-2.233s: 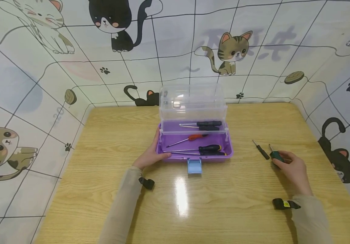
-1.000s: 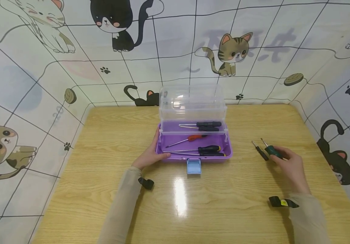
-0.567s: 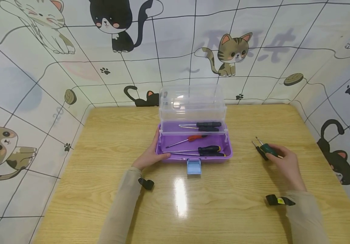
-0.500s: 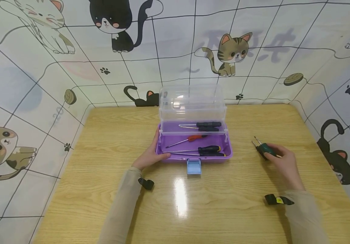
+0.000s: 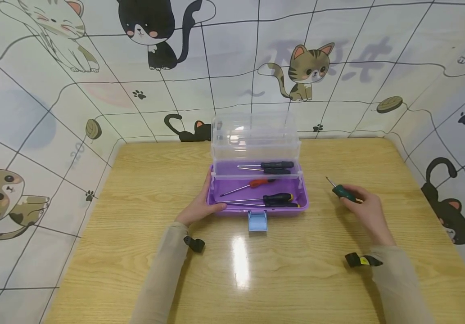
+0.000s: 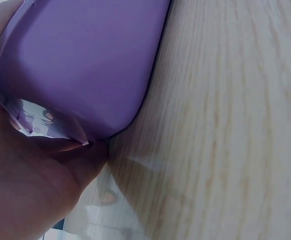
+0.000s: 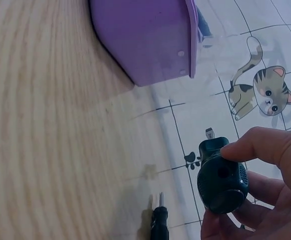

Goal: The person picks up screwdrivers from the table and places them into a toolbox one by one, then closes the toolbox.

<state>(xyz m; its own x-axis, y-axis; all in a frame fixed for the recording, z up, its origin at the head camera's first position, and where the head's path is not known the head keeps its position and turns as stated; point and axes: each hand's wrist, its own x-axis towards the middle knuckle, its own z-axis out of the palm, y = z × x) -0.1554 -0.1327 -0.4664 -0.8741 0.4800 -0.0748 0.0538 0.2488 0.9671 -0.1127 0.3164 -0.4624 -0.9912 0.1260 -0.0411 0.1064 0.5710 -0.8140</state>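
My left hand (image 5: 197, 208) grips the left end of a purple toolbox (image 5: 236, 182), thumb over the front rim and fingers along the side wall. The box's clear lid (image 5: 256, 135) stands raised at the back. To the right of the box, my right hand (image 5: 367, 211) pinches a stubby green screwdriver (image 5: 342, 192) by its handle. Its metal tip points away and toward the left. Below it in the right wrist view is a small black screwdriver (image 7: 160, 224); the head view hides that one behind the hand and green handle.
Inside the box lie a red-handled screwdriver (image 5: 258, 182) and several black-handled ones, one with a yellow end (image 5: 278, 197). A light blue latch (image 5: 258, 221) hangs open at the front. A cat-patterned sheet (image 5: 232, 67) surrounds the wooden table (image 5: 281, 270).
My right hand has lifted the green screwdriver and carried it leftward, passing over the small black screwdriver. The left hand and the toolbox have stayed in place.
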